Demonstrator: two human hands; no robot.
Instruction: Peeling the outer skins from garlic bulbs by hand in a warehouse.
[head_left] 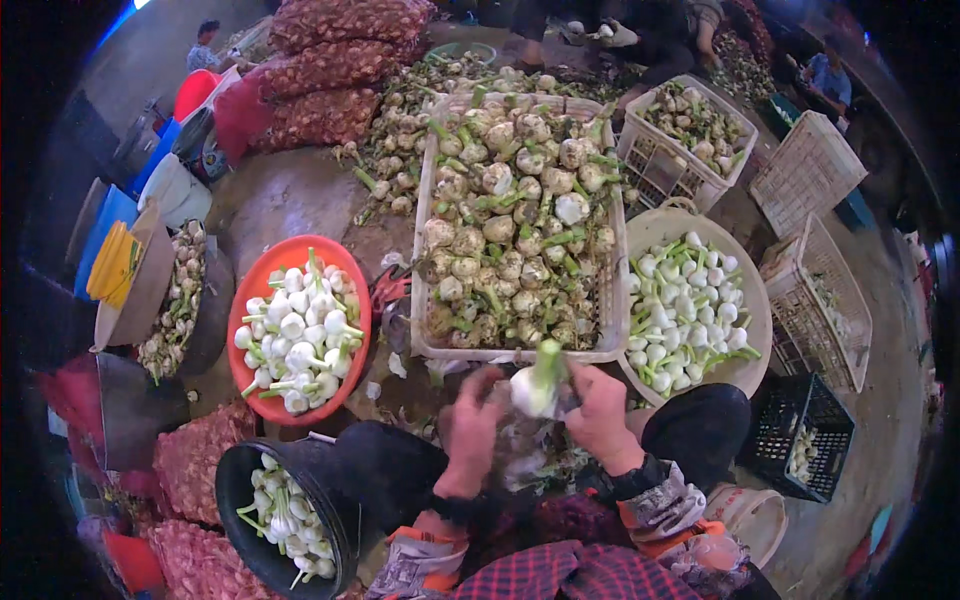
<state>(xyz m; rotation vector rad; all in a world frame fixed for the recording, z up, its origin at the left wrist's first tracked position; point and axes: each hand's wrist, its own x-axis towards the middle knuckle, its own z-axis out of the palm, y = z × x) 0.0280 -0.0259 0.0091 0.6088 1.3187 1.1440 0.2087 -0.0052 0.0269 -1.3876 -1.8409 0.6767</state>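
Head view: I observe two bare hands working near the centre, just in front of a pale rectangular crate (480,353). The workpiece, a white garlic bulb (535,392) with a short green stem (547,360), is located between them, stem upward and slightly blurred. The left hand (470,425) is partly curled, its fingers directed toward the bulb; I cannot confirm whether it grips anything. The right hand (605,415) is also partly curled, its fingertips just beside the stem; I cannot determine from this angle which hand bears the bulb. The crate behind is filled with soil-marked garlic (500,230), some stems green. To its left, an orange-red basin (270,408) contains clean white bulbs; to its right, a round beige basin (757,310) contains more of the same. At lower left, I note a tilted black bucket (345,500), also loaded with white bulbs, beside the person's dark-clad left leg. A black slatted crate (830,460) is positioned on the right with a few bulbs inside. Filled red mesh sacks (330,70) are stacked at upper left on the floor (290,195).
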